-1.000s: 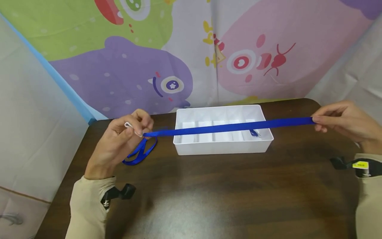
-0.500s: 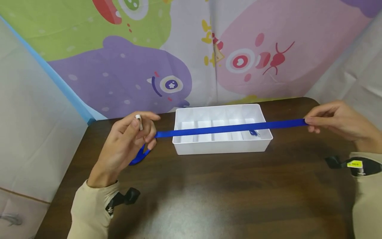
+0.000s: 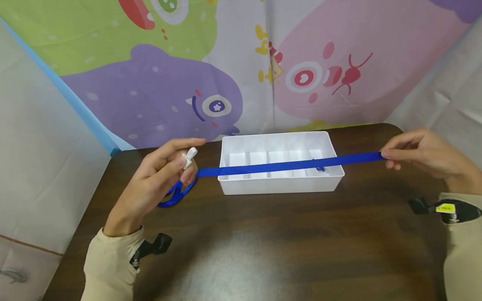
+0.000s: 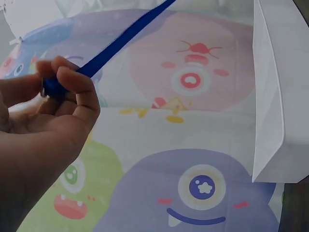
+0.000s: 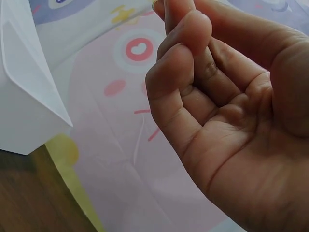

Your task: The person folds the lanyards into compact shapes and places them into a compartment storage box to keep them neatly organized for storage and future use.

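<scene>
A blue lanyard (image 3: 278,167) stretches nearly level between both hands, passing over the white box (image 3: 278,186) in the head view. My left hand (image 3: 150,177) grips its left part, with a white plastic clip (image 3: 190,157) sticking up by the thumb and the index finger extended. Below that hand, a loose blue loop (image 3: 174,200) hangs close over the table. My right hand (image 3: 421,156) pinches the other end between thumb and fingers. In the left wrist view curled fingers (image 4: 77,87) wrap the blue strap; the right wrist view shows the curled right fingers (image 5: 176,67), their grip point near the top edge.
The white box has several compartments; a small blue piece with a metallic bit (image 3: 321,169) lies in the rightmost one. It stands at the back of the dark wooden table (image 3: 286,242). A cartoon-printed cloth (image 3: 169,96) hangs right behind, with pale cloth (image 3: 30,138) on the left.
The left hand has shifted slightly right and changed its grip; the white clip has turned upward and the index finger has straightened. The right hand has come slightly left, and the strap stays stretched.
</scene>
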{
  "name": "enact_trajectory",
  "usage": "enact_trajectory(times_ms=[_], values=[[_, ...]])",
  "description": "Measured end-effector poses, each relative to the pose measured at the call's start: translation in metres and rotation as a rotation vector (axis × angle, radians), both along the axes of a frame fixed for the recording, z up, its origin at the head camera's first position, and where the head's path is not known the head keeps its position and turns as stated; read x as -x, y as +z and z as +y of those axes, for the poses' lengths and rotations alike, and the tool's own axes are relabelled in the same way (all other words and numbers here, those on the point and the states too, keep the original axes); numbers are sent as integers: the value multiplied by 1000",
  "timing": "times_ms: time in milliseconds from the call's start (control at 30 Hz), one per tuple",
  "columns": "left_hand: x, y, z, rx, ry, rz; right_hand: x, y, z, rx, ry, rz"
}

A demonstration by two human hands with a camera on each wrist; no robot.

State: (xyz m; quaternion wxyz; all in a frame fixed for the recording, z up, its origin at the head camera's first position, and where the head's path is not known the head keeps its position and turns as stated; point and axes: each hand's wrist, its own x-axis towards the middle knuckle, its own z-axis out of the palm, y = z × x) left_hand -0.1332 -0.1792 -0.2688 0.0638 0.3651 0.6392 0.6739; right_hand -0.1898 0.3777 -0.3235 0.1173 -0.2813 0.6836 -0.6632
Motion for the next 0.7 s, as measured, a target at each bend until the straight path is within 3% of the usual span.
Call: enact_trajectory(times_ms=[267,533,700], values=[[-1,-3,2,-4,129,-20,-1,3,-2,5,56,29],[-1,-3,5,-59,127,63,-4,7,-13,-12,42,77],[-6,-2,10,7,211,83,-13,17,-30,-230,-96,158]])
